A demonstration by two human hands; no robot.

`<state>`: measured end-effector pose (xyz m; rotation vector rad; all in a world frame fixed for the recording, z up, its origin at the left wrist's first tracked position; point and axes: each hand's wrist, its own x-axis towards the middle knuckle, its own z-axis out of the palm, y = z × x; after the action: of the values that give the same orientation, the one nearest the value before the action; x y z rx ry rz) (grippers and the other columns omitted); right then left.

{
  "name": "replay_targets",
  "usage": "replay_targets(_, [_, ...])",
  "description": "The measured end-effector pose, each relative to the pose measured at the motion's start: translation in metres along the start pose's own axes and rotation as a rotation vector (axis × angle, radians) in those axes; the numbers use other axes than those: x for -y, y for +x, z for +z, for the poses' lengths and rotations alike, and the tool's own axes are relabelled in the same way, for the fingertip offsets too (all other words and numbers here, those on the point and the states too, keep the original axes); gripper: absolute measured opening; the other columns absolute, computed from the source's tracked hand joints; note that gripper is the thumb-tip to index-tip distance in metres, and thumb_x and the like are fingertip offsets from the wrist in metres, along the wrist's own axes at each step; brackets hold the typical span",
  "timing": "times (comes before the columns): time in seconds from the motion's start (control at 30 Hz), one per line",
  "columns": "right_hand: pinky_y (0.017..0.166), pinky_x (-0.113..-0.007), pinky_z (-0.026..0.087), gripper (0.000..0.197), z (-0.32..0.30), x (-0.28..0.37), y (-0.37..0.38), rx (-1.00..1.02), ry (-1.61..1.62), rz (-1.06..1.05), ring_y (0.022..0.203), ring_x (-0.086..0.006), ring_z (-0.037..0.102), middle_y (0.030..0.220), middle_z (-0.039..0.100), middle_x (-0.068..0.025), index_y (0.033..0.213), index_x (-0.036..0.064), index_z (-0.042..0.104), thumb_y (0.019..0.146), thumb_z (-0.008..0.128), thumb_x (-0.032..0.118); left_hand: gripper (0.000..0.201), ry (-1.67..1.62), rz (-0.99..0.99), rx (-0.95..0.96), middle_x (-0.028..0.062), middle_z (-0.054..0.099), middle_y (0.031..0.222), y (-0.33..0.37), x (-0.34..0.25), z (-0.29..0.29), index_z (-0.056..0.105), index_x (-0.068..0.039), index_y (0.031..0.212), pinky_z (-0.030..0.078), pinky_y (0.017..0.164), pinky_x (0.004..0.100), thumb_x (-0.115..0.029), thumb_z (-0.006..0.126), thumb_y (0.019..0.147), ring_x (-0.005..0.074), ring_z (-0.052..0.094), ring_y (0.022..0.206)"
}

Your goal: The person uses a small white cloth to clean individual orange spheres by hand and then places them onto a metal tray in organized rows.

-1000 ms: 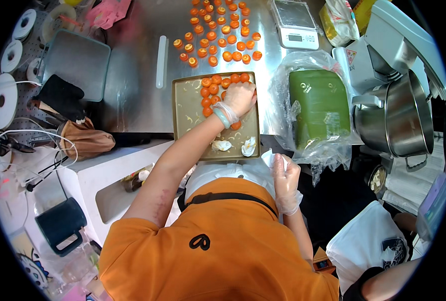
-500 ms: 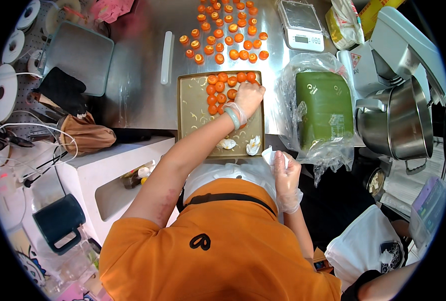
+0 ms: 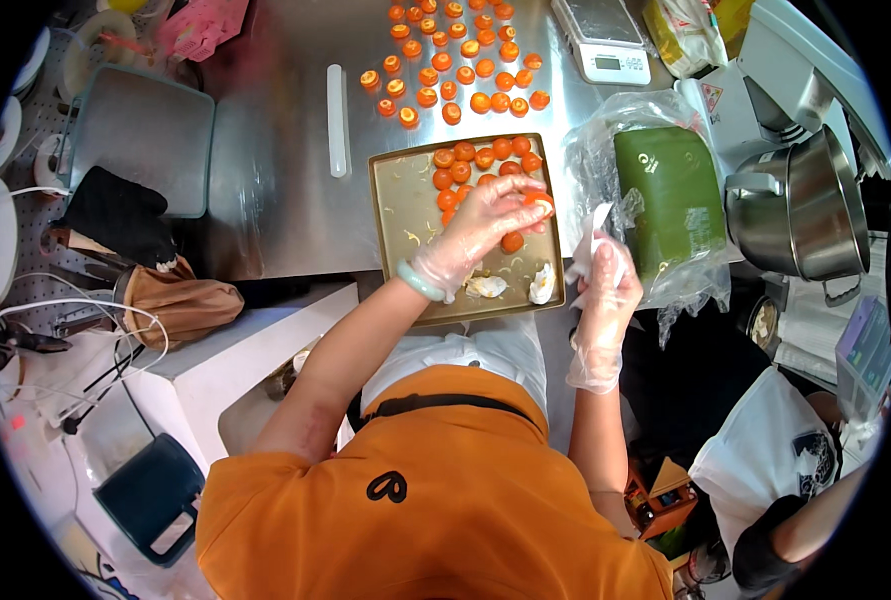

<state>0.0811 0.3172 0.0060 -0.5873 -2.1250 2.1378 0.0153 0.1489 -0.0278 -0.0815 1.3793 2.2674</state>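
My gloved left hand [image 3: 490, 222] is above the right part of a gold-coloured baking tray [image 3: 390, 230], pinching an orange egg yolk [image 3: 538, 204] between its fingertips. Just right of the tray, my gloved right hand [image 3: 607, 290] grips a folded white paper tissue [image 3: 591, 243], which sticks up toward the yolk. Round orange yolks [image 3: 443, 179] lie in rows at the tray's far right part, partly hidden by my left hand. One separate yolk [image 3: 512, 242] sits beside that hand. Two crumpled, stained tissues [image 3: 486, 287] rest near the tray's front edge, and pale scraps dot its bottom.
More yolks [image 3: 451, 113] with pale tops stand on the steel table [image 3: 275, 190]. A white stick [image 3: 337, 120] lies left of them, a kitchen scale [image 3: 605, 45] behind right. A plastic-wrapped green block [image 3: 670, 200] and mixer bowl [image 3: 795, 205] are to the right. Another person's arm [image 3: 815, 520] shows lower right.
My left hand has lifted from the yolks in the tray and come nearer, now with a yolk in its fingertips. The right hand with the tissue has risen slightly and the view has shifted.
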Motion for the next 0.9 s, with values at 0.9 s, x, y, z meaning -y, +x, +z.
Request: replay_targets(0.9, [0.063, -0.021, 0.043, 0.009, -0.009, 0.021, -0.071, 0.197, 0.128, -0.133, 0.065, -0.009, 0.05, 0.082, 0.055, -0.0013, 0.095, -0.002, 0.066, 0.087, 0.062, 0.0, 0.038, 0.081, 0.112, -0.013, 0.0075, 0.06, 0.11, -0.118, -0.003, 0.044, 0.051, 0.005, 0.124, 0.049, 0.089, 0.0273, -0.007, 0.063, 0.089, 0.0121, 0.059, 0.101])
